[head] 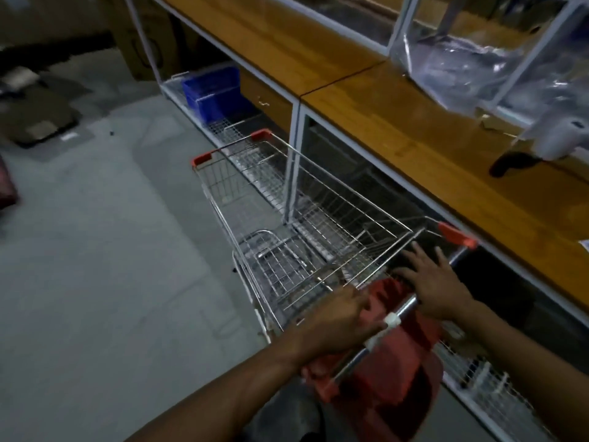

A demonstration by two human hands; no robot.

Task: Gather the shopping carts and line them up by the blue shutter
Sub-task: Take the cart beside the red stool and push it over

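A chrome wire shopping cart [287, 218] with red corner caps stands on the grey floor, its right side close against a shelving counter. My left hand [334, 317] grips the cart's metal push handle [401, 311] near its left end, above the red child-seat flap [392, 362]. Further right, my right hand [436, 282] lies on the handle with its fingers spread out straight over the basket's rear edge. The basket is empty. No blue shutter is in view.
A wooden-topped counter [398, 135] with a white metal frame runs along the right, and one white post [293, 164] stands right against the cart's side. A blue crate [213, 90] sits on the low shelf. Dark mats [38, 119] lie at far left. Plastic bags [471, 68] rest on the counter.
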